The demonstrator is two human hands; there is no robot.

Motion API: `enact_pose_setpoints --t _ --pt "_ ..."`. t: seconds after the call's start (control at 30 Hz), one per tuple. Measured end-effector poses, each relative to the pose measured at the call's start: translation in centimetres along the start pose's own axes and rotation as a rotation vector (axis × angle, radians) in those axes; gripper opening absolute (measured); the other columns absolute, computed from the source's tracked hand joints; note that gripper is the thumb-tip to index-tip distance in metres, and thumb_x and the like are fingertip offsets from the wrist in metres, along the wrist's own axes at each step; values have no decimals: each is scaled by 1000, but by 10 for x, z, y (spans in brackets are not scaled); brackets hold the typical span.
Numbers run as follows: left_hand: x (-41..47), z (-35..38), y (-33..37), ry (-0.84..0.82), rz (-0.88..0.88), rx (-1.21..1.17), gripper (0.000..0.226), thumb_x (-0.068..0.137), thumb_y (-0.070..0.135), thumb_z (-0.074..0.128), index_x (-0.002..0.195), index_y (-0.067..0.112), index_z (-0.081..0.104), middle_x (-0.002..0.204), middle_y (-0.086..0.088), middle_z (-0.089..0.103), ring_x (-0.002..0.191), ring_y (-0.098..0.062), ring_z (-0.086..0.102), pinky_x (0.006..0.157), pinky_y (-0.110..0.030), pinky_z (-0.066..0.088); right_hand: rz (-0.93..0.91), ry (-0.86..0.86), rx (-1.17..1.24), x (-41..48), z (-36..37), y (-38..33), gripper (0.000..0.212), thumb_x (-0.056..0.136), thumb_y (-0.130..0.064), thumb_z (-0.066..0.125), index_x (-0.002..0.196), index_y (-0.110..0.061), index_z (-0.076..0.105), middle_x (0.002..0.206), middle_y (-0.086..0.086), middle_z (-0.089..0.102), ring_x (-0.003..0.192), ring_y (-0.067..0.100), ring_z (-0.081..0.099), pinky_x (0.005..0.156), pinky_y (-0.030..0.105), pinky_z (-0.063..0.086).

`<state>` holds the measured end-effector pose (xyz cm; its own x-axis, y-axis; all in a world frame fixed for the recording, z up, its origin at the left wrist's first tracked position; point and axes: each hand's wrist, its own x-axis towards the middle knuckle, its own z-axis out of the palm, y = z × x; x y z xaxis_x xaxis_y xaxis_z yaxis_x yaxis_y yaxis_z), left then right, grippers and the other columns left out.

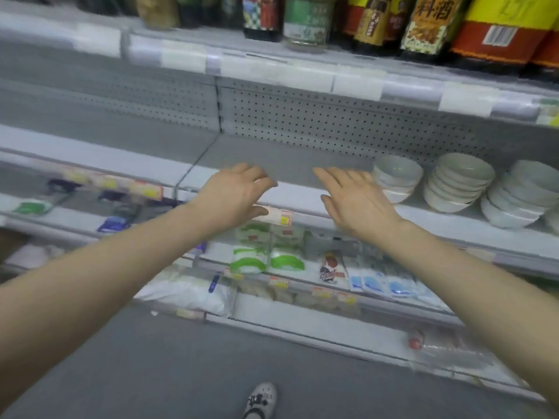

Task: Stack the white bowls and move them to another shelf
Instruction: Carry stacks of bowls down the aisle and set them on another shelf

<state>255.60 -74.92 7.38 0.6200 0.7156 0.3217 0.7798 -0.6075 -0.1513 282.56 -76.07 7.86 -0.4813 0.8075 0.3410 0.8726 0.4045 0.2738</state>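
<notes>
Head view: white bowls [459, 182] nested in three stacks, shelf [281, 158] right end; left hand [239, 196], right hand [357, 201] empty, fingers loose; bottle [429, 22] reads 料酒.

I count three stacks of white bowls: left stack [397, 179], middle stack [458, 184], right stack [518, 196] — plus a sliver of a fourth stack [554, 220] at the frame's edge. Bowls per stack blur past counting. I have two hands out — left hand [234, 195], right hand [357, 199]. One shoe [260, 400] below.
</notes>
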Motion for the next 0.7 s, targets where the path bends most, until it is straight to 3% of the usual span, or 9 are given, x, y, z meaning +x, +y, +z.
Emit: enact_pose_setpoints --t 0.13,0.27,0.47,0.7 --pt "-92 -34 -27 -18 -128 103 54 70 35 84 115 10 66 109 -11 67 94 -35 64 71 -41 55 -141 16 80 28 -18 -76 55 94 -36 32 141 -10 45 131 13 58 106 36 59 89 46 45" --pt "-183 -61 -60 8 -273 140 48 80 35 70 120 10 63 114 -13 64 98 -37 62 76 -46 56 -290 33 160 62 -37 -164 55 93 -35 36 140 -9 48 130 14 58 106 37 60 89 47 46" --pt "-319 -96 -122 -32 -518 258 65 74 39 81 129 11 59 125 -13 61 107 -36 61 84 -45 55 -525 73 192 126 -60 -309 57 92 -39 32 141 -12 44 126 9 58 103 34 59 84 43 44" --pt "-473 -143 -217 -27 -807 380 62 75 41 80 126 10 61 117 -12 64 99 -37 61 82 -41 52 -680 175 296 219 -86 -505 55 93 -37 43 142 -12 45 130 11 57 106 34 60 86 45 46"
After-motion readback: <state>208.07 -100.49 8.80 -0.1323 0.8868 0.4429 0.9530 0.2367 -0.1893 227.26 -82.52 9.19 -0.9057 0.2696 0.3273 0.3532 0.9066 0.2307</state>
